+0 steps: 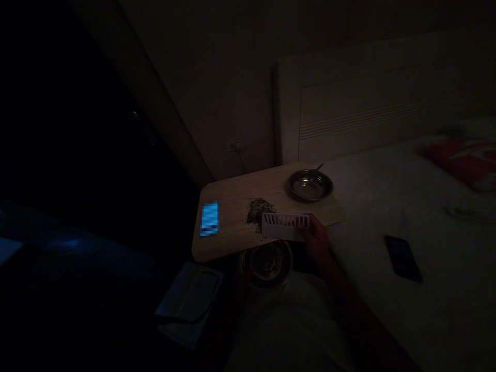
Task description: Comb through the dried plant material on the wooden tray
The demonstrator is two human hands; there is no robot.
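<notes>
My right hand grips the right end of a white slotted plastic piece, its fingers closed over the edge. This piece lies at the near side of a loose pile of small dark bits, too dim to name, on the light wooden tabletop. Just below the table's near edge is a round metal bowl. My left hand is at that bowl's left rim, seemingly holding it, though shadow hides most of the fingers. Some unclear matter shows inside the bowl.
A second metal bowl with a spoon handle stands at the table's far right. A lit phone lies at the left end. Beside the table is a bed with a dark phone. A pale box-like object sits lower left.
</notes>
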